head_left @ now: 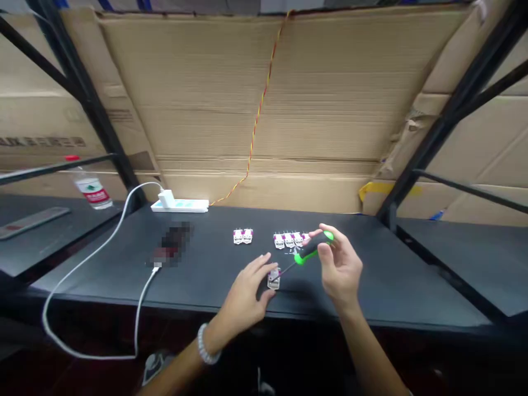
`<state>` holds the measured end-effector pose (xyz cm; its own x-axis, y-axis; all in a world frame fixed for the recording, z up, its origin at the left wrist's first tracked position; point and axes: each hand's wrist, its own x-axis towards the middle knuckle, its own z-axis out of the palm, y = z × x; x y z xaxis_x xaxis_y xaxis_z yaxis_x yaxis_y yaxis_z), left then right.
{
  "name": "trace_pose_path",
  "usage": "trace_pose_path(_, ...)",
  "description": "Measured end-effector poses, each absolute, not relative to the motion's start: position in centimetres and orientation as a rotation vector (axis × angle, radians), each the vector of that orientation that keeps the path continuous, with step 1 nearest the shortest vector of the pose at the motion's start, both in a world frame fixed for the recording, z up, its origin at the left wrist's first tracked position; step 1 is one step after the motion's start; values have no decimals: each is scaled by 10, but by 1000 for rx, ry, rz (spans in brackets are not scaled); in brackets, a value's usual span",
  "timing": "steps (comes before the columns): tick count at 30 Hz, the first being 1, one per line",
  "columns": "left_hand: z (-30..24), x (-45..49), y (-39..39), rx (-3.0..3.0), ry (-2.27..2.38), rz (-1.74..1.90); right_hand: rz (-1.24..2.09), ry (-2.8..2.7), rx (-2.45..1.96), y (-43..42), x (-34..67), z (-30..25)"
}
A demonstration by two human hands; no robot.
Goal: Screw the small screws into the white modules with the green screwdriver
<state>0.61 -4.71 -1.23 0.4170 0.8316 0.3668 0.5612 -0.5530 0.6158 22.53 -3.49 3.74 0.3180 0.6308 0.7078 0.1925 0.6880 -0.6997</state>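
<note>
Green-and-black screwdriver [310, 247], gripped in the right hand [341, 265], slants down leftward to a small white block [274, 279] held by the nearer left hand [246, 292] between thumb and forefinger.

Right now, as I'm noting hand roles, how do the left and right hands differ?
The left hand has thumb and fingertips at the edges of a small white-and-purple part; the right hand grips a black-and-green screwdriver. The left wears a pale bracelet at the wrist; none shows on the right. Both are ungloved.
</note>
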Motion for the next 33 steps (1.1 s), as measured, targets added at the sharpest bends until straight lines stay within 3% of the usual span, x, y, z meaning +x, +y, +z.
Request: trace_pose_path(33,-8,8,-50,2108,1180,1020,371,-1319,-734,-37,220,46)
